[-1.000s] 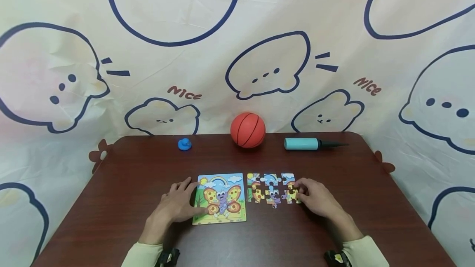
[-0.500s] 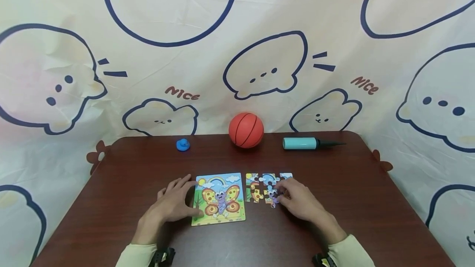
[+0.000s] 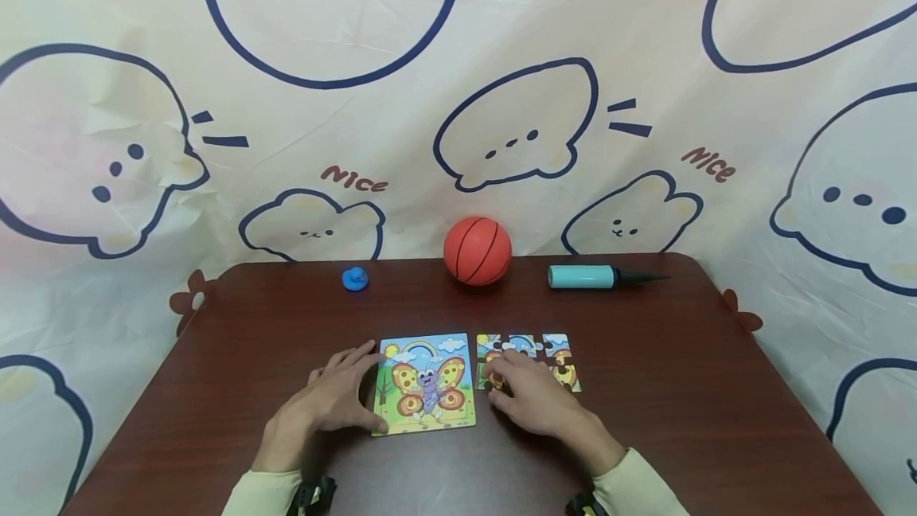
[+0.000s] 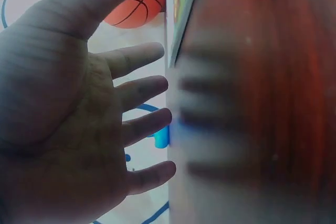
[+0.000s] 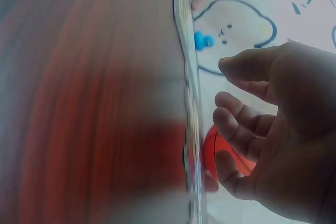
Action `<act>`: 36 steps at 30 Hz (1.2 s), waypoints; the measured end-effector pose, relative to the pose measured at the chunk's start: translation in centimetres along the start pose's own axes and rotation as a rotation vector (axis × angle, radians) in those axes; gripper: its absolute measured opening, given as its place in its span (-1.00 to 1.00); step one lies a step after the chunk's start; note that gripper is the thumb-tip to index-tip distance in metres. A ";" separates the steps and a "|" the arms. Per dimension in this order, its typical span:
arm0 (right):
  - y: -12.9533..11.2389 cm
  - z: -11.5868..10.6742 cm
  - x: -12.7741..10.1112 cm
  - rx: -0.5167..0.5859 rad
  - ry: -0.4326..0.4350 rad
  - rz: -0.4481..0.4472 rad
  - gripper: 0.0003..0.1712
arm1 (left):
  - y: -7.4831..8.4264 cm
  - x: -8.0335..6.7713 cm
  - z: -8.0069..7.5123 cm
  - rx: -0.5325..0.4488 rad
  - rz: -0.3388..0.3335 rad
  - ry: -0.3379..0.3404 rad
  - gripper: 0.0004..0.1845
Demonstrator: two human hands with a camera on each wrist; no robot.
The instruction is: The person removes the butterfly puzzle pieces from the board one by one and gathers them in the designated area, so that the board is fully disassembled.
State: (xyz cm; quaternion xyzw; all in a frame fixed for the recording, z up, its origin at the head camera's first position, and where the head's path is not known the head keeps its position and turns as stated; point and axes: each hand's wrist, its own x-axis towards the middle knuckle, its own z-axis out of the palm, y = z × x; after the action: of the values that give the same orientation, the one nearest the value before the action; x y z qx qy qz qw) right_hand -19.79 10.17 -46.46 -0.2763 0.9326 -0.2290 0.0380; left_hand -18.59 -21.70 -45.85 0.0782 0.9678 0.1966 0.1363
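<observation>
**Right hand slides left across the loose puzzle pieces**

Over the last second the right hand (image 3: 533, 396) has travelled from the 3 o'clock end of the loose puzzle pieces (image 3: 555, 362) toward 9 o'clock, and its fingertips now sit on the leftmost pieces, just beside the butterfly puzzle board (image 3: 427, 381). The rightmost pieces, covered before, lie bare again. I judge the hand is picking out or nudging a piece next to the board. The left hand (image 3: 333, 398) has hardly moved: fingers spread and straight, tips touching the board's 9 o'clock edge, steadying it.

The head view gives the layout: board and pieces at the table (image 3: 236, 357) centre, with a blue toy duck (image 3: 355, 279), an orange ball (image 3: 477, 251) and a teal hand pump (image 3: 598, 277) along the 12 o'clock edge. It hides the right fingertips. The right wrist view shows those fingers (image 5: 239, 129) loosely curled, near the pieces' edge; whether they pinch a piece I cannot tell. The left wrist view confirms open, spread fingers (image 4: 142, 90) meeting the board edge.
</observation>
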 end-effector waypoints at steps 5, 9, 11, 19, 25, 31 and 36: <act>-2.0 0.8 0.9 -0.009 -0.049 -0.036 -0.73 | 0.4 -0.1 -0.1 0.028 0.001 -0.008 0.16; -3.3 1.8 1.6 -0.028 -0.085 -0.074 -0.73 | 0.6 -0.2 0.0 0.047 -0.008 -0.028 0.16; -4.0 2.2 1.9 -0.046 -0.088 -0.106 -0.73 | 0.7 -0.2 0.0 0.045 -0.015 -0.039 0.15; -5.7 3.9 3.2 -0.093 -0.092 -0.166 -0.64 | 0.8 -0.4 -0.2 0.022 -0.016 -0.057 0.10; -6.6 4.7 4.4 -0.111 -0.135 -0.138 -0.58 | 0.9 -0.6 -0.2 0.004 0.003 -0.043 0.07; -7.3 5.3 5.3 -0.164 -0.138 -0.141 -0.55 | 1.3 -0.7 -0.3 0.023 -0.004 -0.038 0.04; -7.6 5.7 5.7 -0.178 -0.123 -0.130 -0.59 | 1.4 -0.7 -0.3 0.034 -0.017 -0.041 0.05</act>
State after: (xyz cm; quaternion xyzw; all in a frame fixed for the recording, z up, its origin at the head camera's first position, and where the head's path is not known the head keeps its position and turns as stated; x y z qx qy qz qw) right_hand -19.67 -0.88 -47.85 -0.3520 0.9253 -0.1299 0.0557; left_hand -17.84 -20.69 -44.88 0.0764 0.9686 0.1774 0.1563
